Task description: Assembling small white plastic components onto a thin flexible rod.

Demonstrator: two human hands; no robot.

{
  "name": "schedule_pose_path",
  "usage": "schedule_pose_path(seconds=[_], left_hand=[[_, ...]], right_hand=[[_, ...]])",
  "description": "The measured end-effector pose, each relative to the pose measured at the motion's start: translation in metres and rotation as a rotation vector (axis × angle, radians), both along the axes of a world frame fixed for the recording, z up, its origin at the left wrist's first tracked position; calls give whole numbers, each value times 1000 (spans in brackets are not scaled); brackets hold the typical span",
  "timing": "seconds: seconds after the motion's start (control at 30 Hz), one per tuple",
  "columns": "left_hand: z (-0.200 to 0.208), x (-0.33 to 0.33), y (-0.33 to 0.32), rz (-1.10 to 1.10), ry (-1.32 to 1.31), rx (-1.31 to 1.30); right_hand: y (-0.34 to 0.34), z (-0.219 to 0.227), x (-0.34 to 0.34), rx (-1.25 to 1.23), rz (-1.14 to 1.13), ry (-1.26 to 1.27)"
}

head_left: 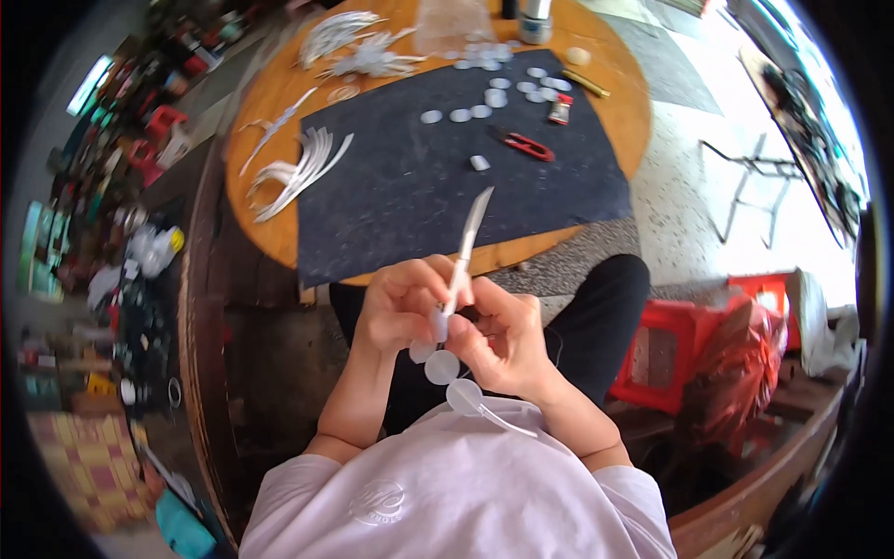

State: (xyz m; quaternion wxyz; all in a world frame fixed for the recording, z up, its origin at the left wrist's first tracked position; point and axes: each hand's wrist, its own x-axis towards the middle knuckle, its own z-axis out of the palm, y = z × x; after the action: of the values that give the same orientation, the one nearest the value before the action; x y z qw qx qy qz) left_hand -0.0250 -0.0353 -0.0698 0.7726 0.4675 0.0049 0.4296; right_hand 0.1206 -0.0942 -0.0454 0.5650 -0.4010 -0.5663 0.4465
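Above my lap I hold a white strip (473,224) strung with round translucent discs (441,367). Its narrow, flat end points up and away toward the table. The discs hang below my fingers in a short chain, and a thin white tail (507,421) trails over my shirt. My left hand (402,303) is closed, thumb and fingers pinching the strip from the left. My right hand (503,340) pinches it from the right, close to the left fingertips. The exact spot where the fingers meet is partly hidden.
A black mat (400,200) covers much of the round wooden table (619,74). On it lie red-handled thread snips (526,145), a small white piece (480,163), loose discs (461,115) and white strips (303,172). Red plastic stools (652,359) stand to my right.
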Motion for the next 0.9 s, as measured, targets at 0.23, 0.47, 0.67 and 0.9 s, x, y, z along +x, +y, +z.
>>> schedule_pose_path(seconds=[0.23, 0.47, 0.67, 0.9], left_hand=[[-23, 24, 36, 243, 170, 280], [-12, 86, 32, 156, 190, 42], [-29, 108, 45, -84, 192, 199], [-25, 139, 46, -175, 116, 169]], right_hand=[[6, 6, 9, 108, -289, -81], [-9, 11, 30, 212, -642, -158], [-33, 13, 40, 230, -843, -112], [-57, 14, 42, 281, -1008, -38]])
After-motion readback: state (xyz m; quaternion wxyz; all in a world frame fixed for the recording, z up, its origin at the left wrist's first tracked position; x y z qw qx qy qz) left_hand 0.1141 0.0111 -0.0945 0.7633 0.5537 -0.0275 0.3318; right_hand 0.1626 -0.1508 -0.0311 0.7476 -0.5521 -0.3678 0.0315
